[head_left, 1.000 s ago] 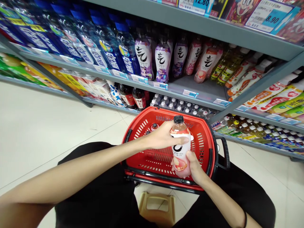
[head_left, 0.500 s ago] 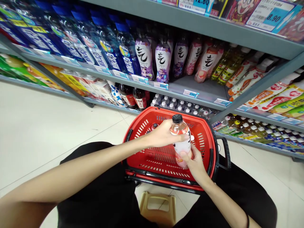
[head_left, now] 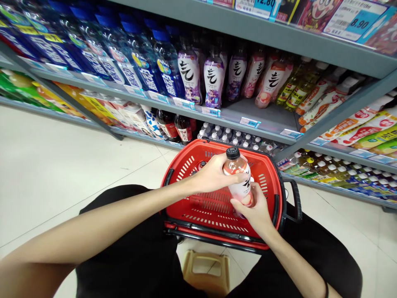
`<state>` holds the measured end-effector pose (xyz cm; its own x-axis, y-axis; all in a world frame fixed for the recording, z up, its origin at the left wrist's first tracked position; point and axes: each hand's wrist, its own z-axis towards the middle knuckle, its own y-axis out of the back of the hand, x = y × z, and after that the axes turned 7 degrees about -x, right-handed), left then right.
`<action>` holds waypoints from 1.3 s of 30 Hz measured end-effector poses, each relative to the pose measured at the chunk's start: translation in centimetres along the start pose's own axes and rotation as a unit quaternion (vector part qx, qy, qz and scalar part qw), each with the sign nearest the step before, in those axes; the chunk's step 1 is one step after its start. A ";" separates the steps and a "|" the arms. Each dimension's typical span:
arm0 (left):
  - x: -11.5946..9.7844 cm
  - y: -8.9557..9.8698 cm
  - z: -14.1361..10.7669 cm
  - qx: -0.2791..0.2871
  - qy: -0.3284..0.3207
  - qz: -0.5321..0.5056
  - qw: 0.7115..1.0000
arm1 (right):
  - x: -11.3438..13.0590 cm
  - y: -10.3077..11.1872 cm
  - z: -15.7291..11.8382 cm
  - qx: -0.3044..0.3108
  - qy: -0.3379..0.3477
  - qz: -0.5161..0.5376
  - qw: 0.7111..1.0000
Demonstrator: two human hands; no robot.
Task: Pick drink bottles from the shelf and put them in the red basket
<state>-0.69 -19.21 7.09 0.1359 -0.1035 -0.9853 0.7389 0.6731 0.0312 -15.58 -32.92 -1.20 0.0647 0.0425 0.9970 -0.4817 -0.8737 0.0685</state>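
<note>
A pink drink bottle (head_left: pixel 237 182) with a black cap and a white label is held in both hands over the red shopping basket (head_left: pixel 182 151). My left hand (head_left: pixel 215 174) is closed around its upper part, just below the cap, with the thumb across the label. Lower down, my right hand (head_left: pixel 256 207) grips the bottle near its base from the right, and its fingers are partly hidden behind it. The bottle leans slightly, cap up. Inside the basket, mostly covered by my left hand, another dark-capped bottle (head_left: pixel 202 164) shows.
Beyond the basket stands a grey shelf (head_left: pixel 260 111) with purple-labelled bottles (head_left: pixel 214 78), pink bottles (head_left: pixel 269 82) and large blue-capped bottles (head_left: pixel 136 54). The basket's black handle (head_left: pixel 296 200) sticks out at right. A tan stool (head_left: pixel 206 281) is below, between my legs.
The bottle has turned in my hands, so the black lettering faces more to the right. My right hand has shifted slightly up and right around its base.
</note>
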 end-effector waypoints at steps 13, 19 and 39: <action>-1.2 0.3 -0.8 0.058 0.004 -0.119 0.991 | 1.9 1.2 -0.3 0.266 -0.160 0.275 0.910; -1.2 0.0 -0.4 0.056 0.069 -0.154 0.984 | 1.1 1.0 -0.1 0.303 -0.177 0.303 0.886; 0.6 2.7 0.1 0.064 0.039 0.246 0.966 | -1.3 1.2 1.7 0.175 0.046 -0.429 0.885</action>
<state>1.45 -17.54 6.65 0.4451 0.2660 -0.8550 0.6729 0.5307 0.5154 -14.75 -34.89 -2.49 0.1965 0.7878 0.5838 0.0124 -0.5974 0.8019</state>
